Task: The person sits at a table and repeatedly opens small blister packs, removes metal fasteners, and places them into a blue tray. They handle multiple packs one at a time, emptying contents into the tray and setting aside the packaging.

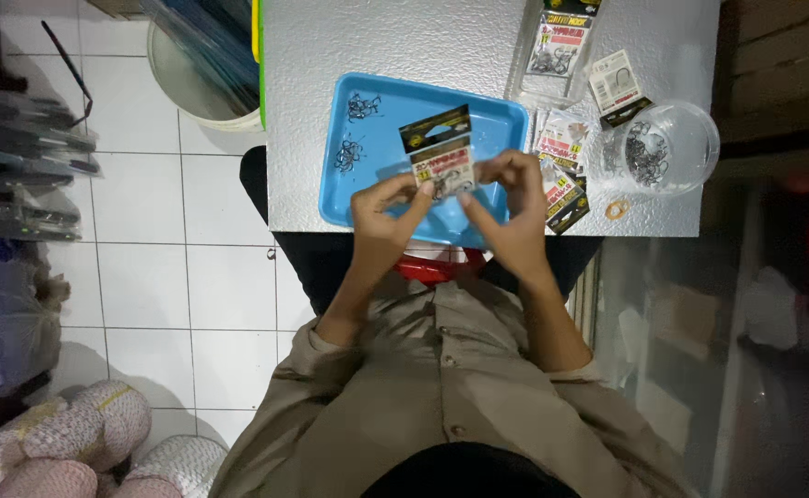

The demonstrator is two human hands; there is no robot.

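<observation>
Both hands hold a small clear packet of fish hooks (pixel 440 150) with a black, gold and red card, above a blue plastic tray (pixel 377 198). My left hand (pixel 381 217) pinches the packet's lower left corner. My right hand (pixel 512 207) grips its lower right edge. In the tray lie two small piles of loose dark hooks (pixel 364 107), at its upper left. The packet hides part of the tray's middle.
The tray sits on a small silver-grey table (pixel 404 41). To the right lie more hook packets (pixel 563 148), a clear plastic box (pixel 557 41), a clear cup of hooks (pixel 658 148) and a rubber band (pixel 617 209). A white bucket (pixel 203 69) stands on the tiled floor at left.
</observation>
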